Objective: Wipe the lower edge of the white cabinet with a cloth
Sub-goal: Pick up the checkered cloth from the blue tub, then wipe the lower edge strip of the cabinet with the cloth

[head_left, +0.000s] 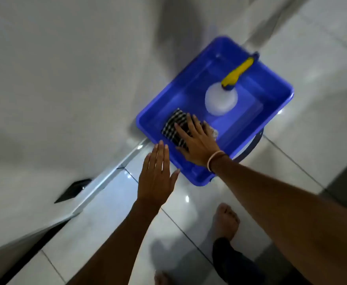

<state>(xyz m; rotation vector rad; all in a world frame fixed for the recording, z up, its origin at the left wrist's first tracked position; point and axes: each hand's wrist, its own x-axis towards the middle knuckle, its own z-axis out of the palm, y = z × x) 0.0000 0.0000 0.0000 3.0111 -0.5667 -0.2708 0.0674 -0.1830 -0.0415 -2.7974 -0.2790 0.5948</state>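
A black-and-white checked cloth lies folded inside a blue plastic tub on the floor. My right hand rests flat on top of the cloth, fingers spread, partly hiding it. My left hand hovers open just outside the tub's near rim, fingers straight, holding nothing. The white cabinet fills the left side, and its lower edge runs diagonally along the floor beside the tub.
A white spray bottle with a yellow trigger head stands in the tub. A dark rectangular recess sits in the cabinet near its lower edge. Glossy white floor tiles surround the tub. My bare feet stand close below.
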